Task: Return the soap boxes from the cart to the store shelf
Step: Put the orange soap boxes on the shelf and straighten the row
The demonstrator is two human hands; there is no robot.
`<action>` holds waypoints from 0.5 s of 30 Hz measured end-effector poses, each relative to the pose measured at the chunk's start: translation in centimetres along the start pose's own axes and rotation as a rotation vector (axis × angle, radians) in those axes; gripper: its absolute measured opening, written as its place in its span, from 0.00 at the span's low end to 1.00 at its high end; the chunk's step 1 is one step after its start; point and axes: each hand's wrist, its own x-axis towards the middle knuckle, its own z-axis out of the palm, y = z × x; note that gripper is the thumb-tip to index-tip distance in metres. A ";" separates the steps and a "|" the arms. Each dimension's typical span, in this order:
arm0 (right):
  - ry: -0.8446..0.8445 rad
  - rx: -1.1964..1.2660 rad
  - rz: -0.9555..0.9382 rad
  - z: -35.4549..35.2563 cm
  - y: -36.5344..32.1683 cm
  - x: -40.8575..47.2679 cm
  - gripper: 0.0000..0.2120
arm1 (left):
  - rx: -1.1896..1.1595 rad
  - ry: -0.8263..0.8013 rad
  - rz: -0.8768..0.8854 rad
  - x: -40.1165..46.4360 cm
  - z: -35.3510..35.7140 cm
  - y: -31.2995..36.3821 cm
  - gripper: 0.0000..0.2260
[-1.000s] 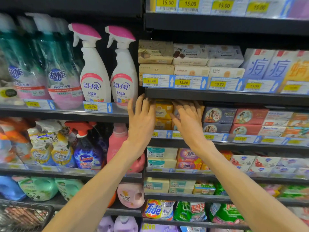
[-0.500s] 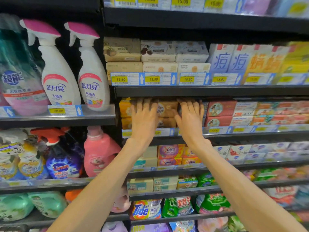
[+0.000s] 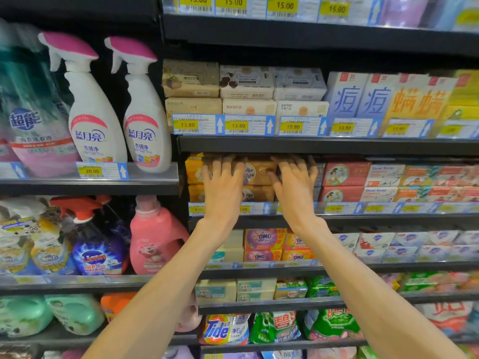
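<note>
Left hand: the left hand (image 3: 223,189) is reaching into the soap shelf (image 3: 324,146) with its fingers (image 3: 219,167) lying straight and spread, pressing flat on the front of the yellow and brown soap boxes (image 3: 259,174); it is gripping nothing.
Right hand: the right hand (image 3: 295,187) is lying just right of the left one, its fingers (image 3: 290,167) likewise straight and spread against the stacked boxes, the tips going under the shelf edge above; it is closing round nothing.
Soap boxes: they are sitting two high at the left end of the shelf, behind the price strip (image 3: 337,208), with both hands touching them.
Neighbours right: red boxes (image 3: 342,182) and goat soap boxes (image 3: 381,182) are standing further right in the same row.
Shelf above: beige and white soap boxes (image 3: 246,92) are stacked over yellow price tags (image 3: 238,125), with tall blue and orange boxes (image 3: 375,97) to their right.
Left bay: two white spray bottles (image 3: 116,112) with pink triggers are standing on a higher shelf, and a pink detergent bottle (image 3: 153,237) is standing below them.
Lower shelves: purple and orange soap packs (image 3: 264,244) are sitting under the hands, and bagged washing powder (image 3: 225,330) is lying near the bottom.
</note>
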 end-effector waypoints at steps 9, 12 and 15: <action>-0.024 -0.019 -0.015 0.0 0.4 0.3 0.14 | -0.038 0.015 -0.001 0.0 -0.1 -0.1 0.22; -0.034 -0.023 -0.026 -0.1 0.4 0.2 0.14 | -0.054 0.015 0.003 -0.1 -0.2 -0.1 0.21; -0.033 -0.021 -0.050 -0.9 0.7 -0.4 0.17 | -0.084 0.026 0.014 -0.6 -1.0 0.1 0.18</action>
